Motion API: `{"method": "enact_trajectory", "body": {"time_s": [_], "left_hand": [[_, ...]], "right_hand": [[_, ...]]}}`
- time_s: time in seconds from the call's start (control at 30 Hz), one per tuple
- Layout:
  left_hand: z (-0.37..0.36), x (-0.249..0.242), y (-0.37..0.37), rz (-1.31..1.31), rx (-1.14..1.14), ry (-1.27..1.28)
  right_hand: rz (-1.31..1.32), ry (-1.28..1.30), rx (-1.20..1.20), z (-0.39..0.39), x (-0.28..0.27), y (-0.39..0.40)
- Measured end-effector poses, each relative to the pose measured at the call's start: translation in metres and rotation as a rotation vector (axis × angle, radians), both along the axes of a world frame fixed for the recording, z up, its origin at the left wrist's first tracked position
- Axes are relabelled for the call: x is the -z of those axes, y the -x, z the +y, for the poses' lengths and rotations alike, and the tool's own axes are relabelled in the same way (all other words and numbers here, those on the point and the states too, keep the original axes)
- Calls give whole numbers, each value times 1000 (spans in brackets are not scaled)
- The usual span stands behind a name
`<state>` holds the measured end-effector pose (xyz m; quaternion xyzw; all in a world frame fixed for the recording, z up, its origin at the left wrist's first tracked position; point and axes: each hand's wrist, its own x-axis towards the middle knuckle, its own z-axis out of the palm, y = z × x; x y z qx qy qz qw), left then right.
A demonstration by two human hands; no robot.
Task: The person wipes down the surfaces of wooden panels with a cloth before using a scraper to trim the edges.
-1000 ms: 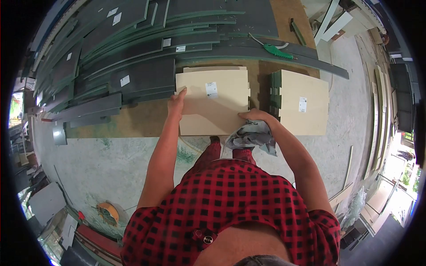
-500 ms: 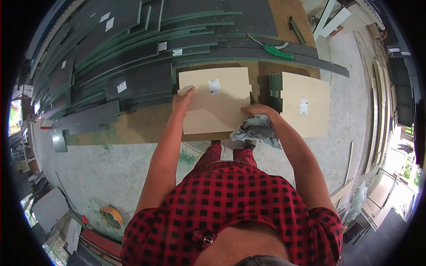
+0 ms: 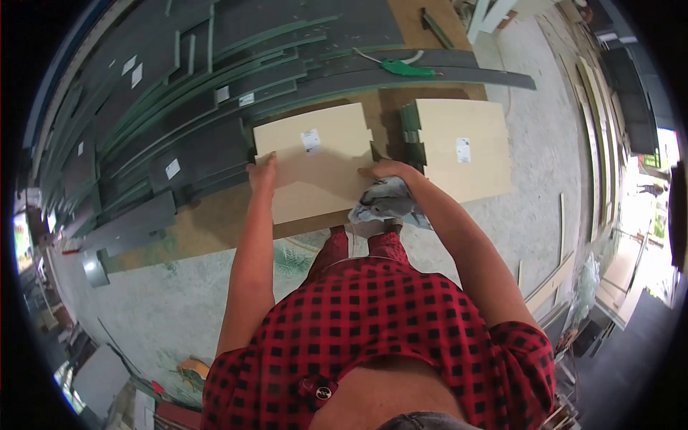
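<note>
A tan board [image 3: 322, 172] with a white label lies on the worktable in front of me. My left hand [image 3: 263, 174] grips its left edge. At its right edge my right hand [image 3: 390, 170] holds the board's side, fingers closed, with a crumpled grey cloth [image 3: 387, 201] hanging under the palm. To the right sits a second tan board [image 3: 473, 150], also labelled, on top of a stack whose dark green edges show on its left side.
Dark panels and strips [image 3: 201, 136] cover the table's left and far parts. A green tool [image 3: 407, 69] rests on a long dark strip. The brown table edge [image 3: 143, 252] runs before me. Long boards [image 3: 591, 136] lie at the far right.
The view has turned and shifted, so the table and boards appear further left and tilted. Both hands keep the same places on the board's edges.
</note>
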<state>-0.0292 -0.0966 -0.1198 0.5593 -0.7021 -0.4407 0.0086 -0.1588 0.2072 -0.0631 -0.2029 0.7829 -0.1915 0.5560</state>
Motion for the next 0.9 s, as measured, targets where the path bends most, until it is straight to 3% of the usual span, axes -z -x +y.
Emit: {"method": "enact_trajectory", "body": {"time_s": [0.13,0.2,0.27,0.3,0.37,0.4,0.47,0.53,0.6,0.67,0.73,0.77,0.83,0.87,0.9], "left_hand": [[-5,9,-12,131,19,-42],[5,0,-17,175,54,-43],[18,-15,-25,212,67,189],[28,-25,-31,212,79,186],[56,-46,-34,230,218,463],[74,-55,-28,234,225,465],[121,-76,-17,616,402,-6],[185,-145,0,632,495,-484],[222,-115,8,777,674,-713],[265,-171,27,603,445,-1265],[303,-169,22,915,576,-1062],[307,-173,21,922,574,-1048],[316,-216,26,571,280,-1589],[318,-209,28,577,277,-1587],[318,-194,32,623,137,-1684]], "right_hand": [[8,-59,126,27,11,-23],[103,158,234,53,-3,-47],[103,221,314,73,-52,-62],[-19,304,447,85,-72,-67],[-206,446,671,103,-115,-64],[-202,451,677,112,-134,-60],[-411,698,891,126,-164,-49],[-416,787,919,130,-188,-36],[-428,885,926,131,-201,-25],[-257,1069,1081,133,-210,-16],[-170,1114,1109,135,-216,-13],[-79,1192,1138,137,-214,-14],[110,1242,1182,146,-203,-15],[108,1243,1175,151,-195,-19],[228,1218,1109,156,-187,-24]]}}
